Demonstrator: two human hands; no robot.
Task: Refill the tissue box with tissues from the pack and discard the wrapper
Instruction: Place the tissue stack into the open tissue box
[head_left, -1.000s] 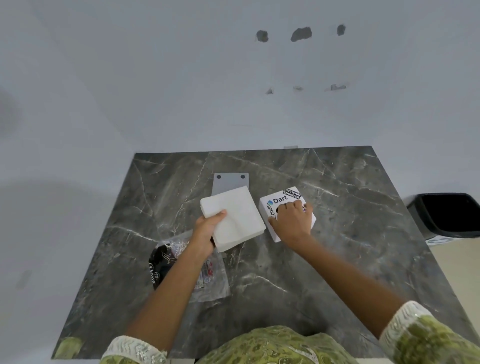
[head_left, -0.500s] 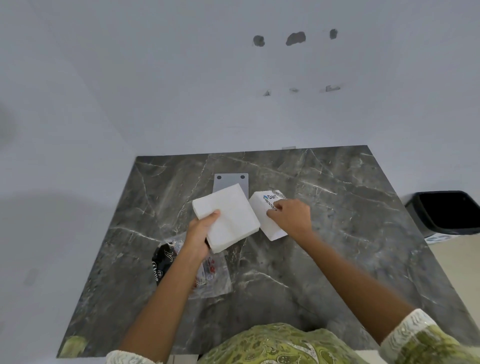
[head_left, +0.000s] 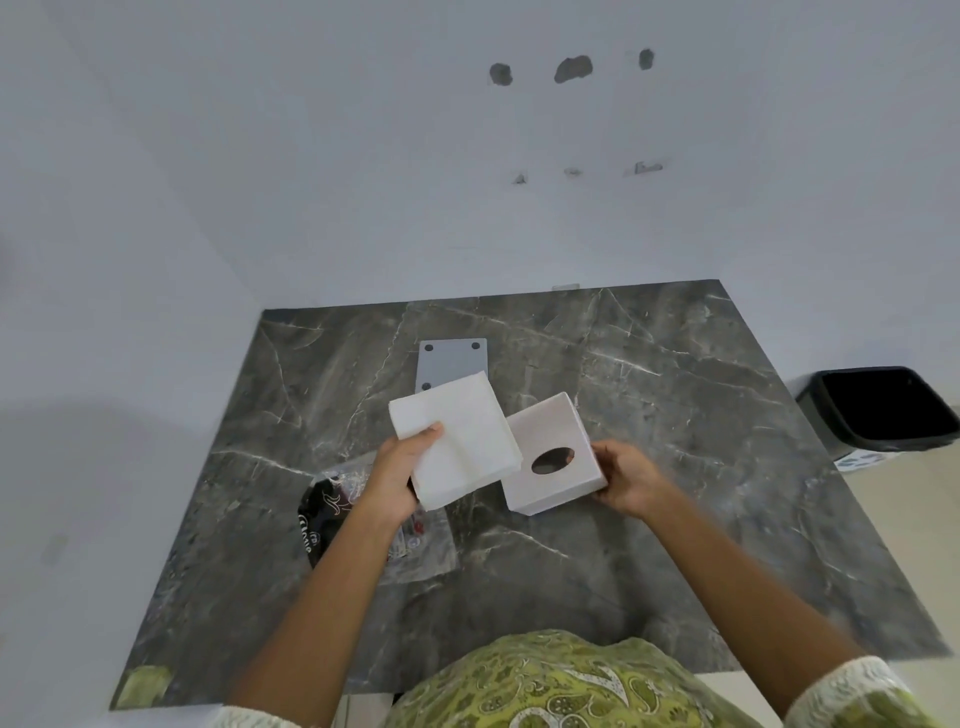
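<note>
On the dark marble bench (head_left: 675, 467), the right hand (head_left: 628, 480) grips the tissue box (head_left: 550, 452) tilted, oval opening up, likely to reach its open base. The left hand (head_left: 400, 475) clamps the tissue stack (head_left: 457, 441) ready beside it. The emptied wrapper (head_left: 332, 512) lies below; its lettering is unreadable.

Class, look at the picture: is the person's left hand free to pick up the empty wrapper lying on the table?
Probably not yet. The left hand is gripping the tissue stack, held above the wrapper. It would need to put the stack down first.
</note>
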